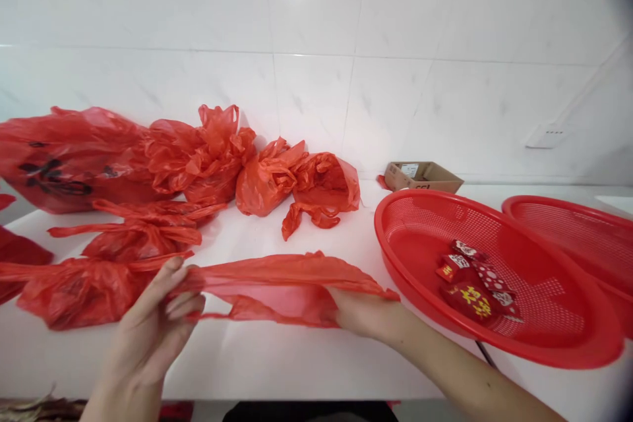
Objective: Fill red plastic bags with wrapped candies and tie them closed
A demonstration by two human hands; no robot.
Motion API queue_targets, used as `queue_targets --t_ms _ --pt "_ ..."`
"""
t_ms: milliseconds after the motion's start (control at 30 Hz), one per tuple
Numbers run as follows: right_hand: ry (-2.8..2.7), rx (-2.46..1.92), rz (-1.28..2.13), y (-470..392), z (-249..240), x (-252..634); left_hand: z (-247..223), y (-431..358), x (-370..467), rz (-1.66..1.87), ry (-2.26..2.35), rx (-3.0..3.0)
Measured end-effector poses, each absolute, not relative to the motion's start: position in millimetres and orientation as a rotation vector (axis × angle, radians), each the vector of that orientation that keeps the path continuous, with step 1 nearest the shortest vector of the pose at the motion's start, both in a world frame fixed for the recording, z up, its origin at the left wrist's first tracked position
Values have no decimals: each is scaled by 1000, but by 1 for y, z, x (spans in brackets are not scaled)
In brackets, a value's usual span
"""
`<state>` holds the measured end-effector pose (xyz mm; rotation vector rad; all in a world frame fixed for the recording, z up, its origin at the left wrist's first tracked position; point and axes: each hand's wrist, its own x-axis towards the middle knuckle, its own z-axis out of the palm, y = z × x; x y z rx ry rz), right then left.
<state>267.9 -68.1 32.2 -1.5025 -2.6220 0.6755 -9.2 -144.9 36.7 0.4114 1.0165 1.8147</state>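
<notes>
A red plastic bag is stretched sideways above the white table. My left hand pinches its gathered handle end, thumb and fingers closed on the film. My right hand reaches into the bag's other end; its fingers show only dimly through the film, so their pose is hidden. Just right of that forearm stands a red plastic basket, tilted a little, with several small red packets inside, one bearing yellow characters. Close to my left hand lies a knotted red bag with something in it.
More tied red bags sit along the left, and a large one leans by the tiled wall. An open red bag lies mid-back. A small cardboard box and a second red basket stand on the right.
</notes>
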Motion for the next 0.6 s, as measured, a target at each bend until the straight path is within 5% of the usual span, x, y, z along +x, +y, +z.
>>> queue_targets --t_ms 133,367,600 --pt "-2763 -1566 720 -77 50 262 12 -126 19 2034 1316 581" --pt "-2936 -1635 670 -90 50 233 -6 -132 92 1570 1314 826" --pt "-2890 -1389 636 -71 72 256 -14 -129 60 1467 1171 472"
